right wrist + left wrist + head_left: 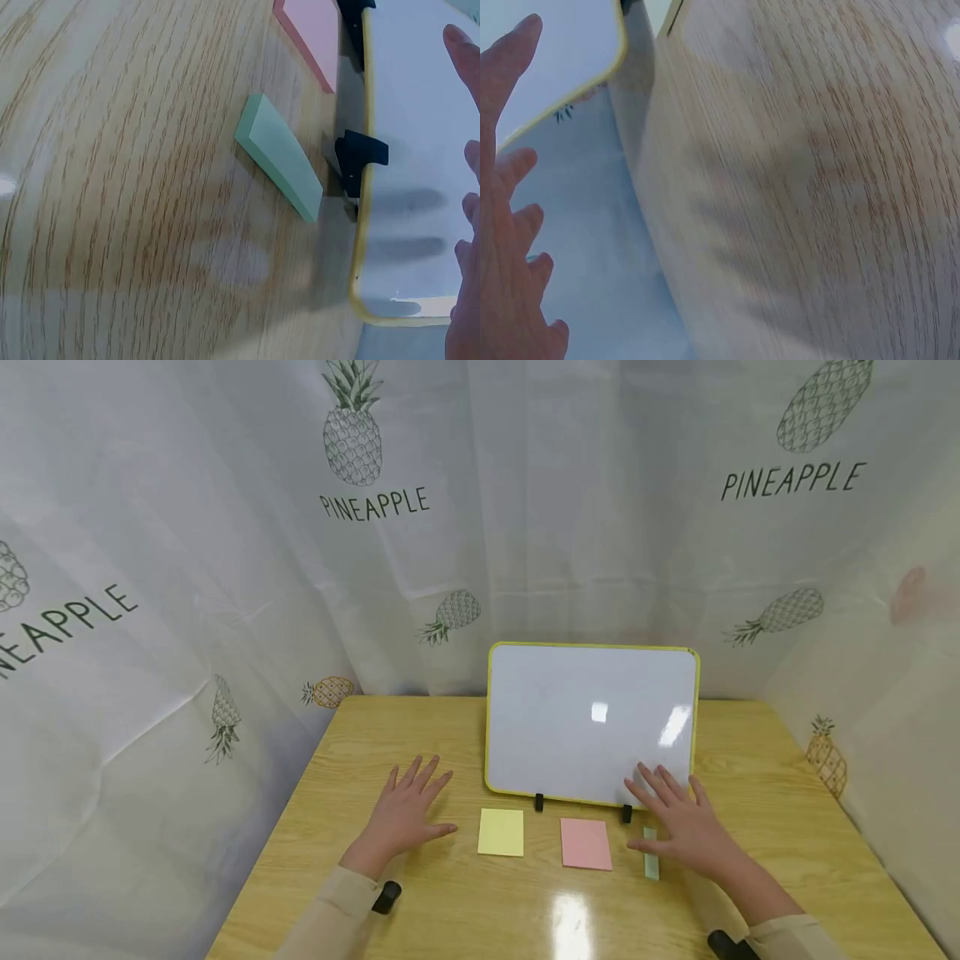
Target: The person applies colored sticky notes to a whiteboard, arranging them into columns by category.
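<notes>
My left hand [403,814] is spread over the table, left of a yellow sticky note pad [501,832], holding nothing. My right hand [686,827] hovers with fingers spread at the lower right of a whiteboard [592,722] and grips nothing. Part of a narrow green sticky note pad [651,865] is hidden by this hand in the head view; the right wrist view shows the green pad [279,154] in full. Between the yellow and green pads lies a pink sticky note pad [586,843]. The whiteboard has a yellow frame and leans back, upright.
Two black stand feet, one being a clip [360,154], hold the whiteboard's lower edge. The wooden table [450,910] reaches back to a pale curtain [540,527] printed with pineapples, which also hangs along both sides. Each wrist wears a black device.
</notes>
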The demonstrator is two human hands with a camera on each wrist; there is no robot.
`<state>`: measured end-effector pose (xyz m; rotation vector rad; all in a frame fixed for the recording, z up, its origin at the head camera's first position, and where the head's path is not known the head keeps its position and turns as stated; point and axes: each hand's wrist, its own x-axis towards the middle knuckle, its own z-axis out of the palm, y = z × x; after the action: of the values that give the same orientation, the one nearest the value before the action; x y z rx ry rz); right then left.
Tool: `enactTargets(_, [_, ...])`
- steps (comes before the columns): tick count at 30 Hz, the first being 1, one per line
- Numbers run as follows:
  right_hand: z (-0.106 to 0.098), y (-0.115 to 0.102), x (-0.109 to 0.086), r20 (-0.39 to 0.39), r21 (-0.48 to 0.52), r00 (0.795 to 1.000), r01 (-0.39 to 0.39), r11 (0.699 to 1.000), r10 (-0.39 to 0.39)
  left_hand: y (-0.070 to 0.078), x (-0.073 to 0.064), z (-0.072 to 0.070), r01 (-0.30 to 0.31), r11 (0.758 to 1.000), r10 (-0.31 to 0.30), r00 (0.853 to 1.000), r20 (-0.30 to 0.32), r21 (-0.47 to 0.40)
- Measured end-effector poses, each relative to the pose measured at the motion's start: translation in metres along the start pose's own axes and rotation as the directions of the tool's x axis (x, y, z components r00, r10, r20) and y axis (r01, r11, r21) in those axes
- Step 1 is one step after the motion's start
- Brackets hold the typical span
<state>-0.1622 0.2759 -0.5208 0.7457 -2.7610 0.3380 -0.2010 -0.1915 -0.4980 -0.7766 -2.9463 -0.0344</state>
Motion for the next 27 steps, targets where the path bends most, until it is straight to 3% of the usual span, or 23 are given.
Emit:
enactTargets(8, [0.002,-0.004,0.003,-0.018,0.012,1.0,0.019,1.0,-0.019,0.005,0.003,0.0,-0.009,1.0,0.009,1.0,-0.01,-0.013])
enactTargets(16, [0.009,-0.019,0.017,-0.083,0.134,0.992,0.103,0.986,-0.092,0.016,0.008,0.01,-0.049,0.989,0.046,0.999,-0.023,-0.141])
enactTargets(22, [0.022,-0.039,0.03,-0.118,0.267,0.986,0.147,0.952,-0.119,0.027,0.014,0.017,-0.077,0.97,0.073,0.997,-0.027,-0.229])
enactTargets(27, [0.036,-0.055,0.039,-0.114,0.388,0.989,0.13,0.913,-0.093,0.039,0.017,0.023,-0.091,0.957,0.084,0.996,-0.034,-0.275])
